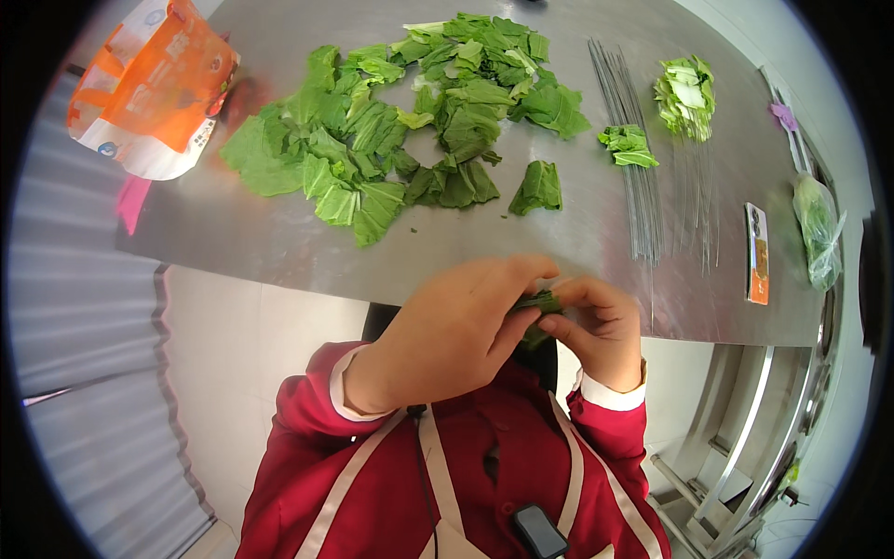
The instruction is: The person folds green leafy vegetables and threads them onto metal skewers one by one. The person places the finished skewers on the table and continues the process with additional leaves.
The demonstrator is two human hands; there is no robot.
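Observation:
Between my two hands, in front of my chest at the table's near edge, is a piece of leafy green vegetable (546, 302). My left hand (461, 321) pinches it from the left, thumb below and fingers above. From the right, the thumb and fingertips of my right hand (601, 325) hold the same leaf. My fingers hide much of it. Just beyond my hands a single folded green leaf (538, 187) lies on the steel table (461, 237). Farther off spreads a loose pile of torn green leaves (377, 129).
Thin metal skewers (642, 209) lie to the right, with a folded leaf bundle (627, 145) on them. Beyond sits a stack of threaded pale-green leaves (686, 98). A printed packet (757, 253) and a plastic bag of greens (817, 230) rest rightward. An orange-and-white bag (157, 91) stands at left.

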